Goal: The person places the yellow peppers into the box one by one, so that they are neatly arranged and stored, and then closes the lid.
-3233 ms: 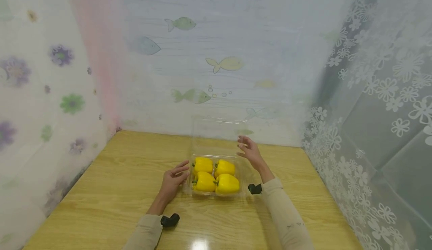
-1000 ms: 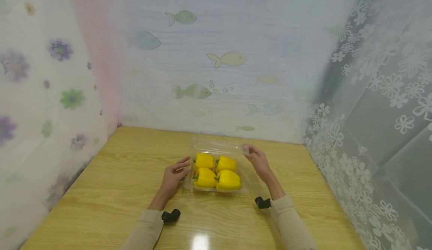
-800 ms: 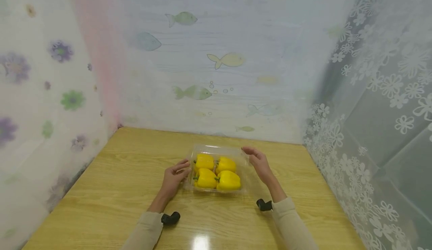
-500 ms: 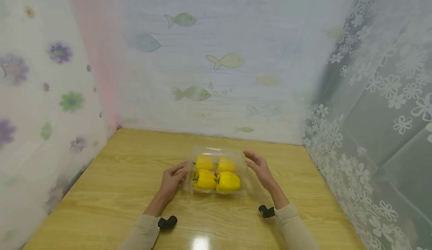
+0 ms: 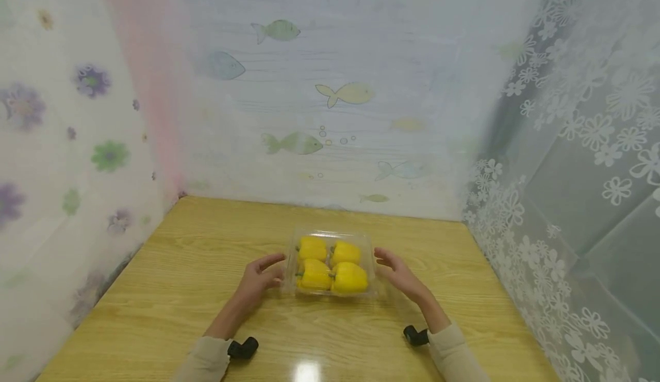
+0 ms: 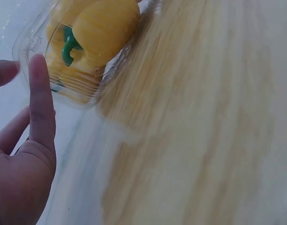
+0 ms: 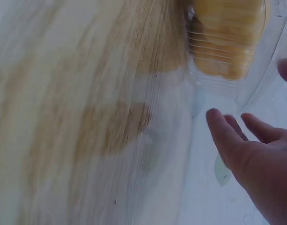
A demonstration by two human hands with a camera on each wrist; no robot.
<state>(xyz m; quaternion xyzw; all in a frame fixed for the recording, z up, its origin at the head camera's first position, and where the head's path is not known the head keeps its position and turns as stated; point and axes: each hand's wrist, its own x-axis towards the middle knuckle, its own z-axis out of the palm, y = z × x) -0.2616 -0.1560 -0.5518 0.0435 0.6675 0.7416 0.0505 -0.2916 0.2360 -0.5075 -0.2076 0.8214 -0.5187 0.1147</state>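
A clear plastic clamshell box (image 5: 330, 234) sits mid-table with its lid lowered over several yellow bell peppers (image 5: 349, 278). One green stem (image 6: 70, 47) shows through the wall in the left wrist view. Beside the box's left side is my left hand (image 5: 256, 279), fingers extended; whether the fingertips touch the plastic I cannot tell. My right hand (image 5: 404, 276) is at the right side, its fingers loosely spread and holding nothing. In the right wrist view its fingers (image 7: 223, 129) stand apart from the box wall. Whether the lid's edge is latched cannot be made out.
The box stands on a wood-grain table (image 5: 206, 244). A fish-patterned curtain (image 5: 340, 55) hangs behind the far edge, with flowered curtains at both sides. Black wrist devices (image 5: 242, 348) jut inward by each sleeve.
The lid, upright at first, has swung forward and down over the peppers. My right hand has left the lid's corner and come nearer along the right side; my left hand has drawn back slightly.
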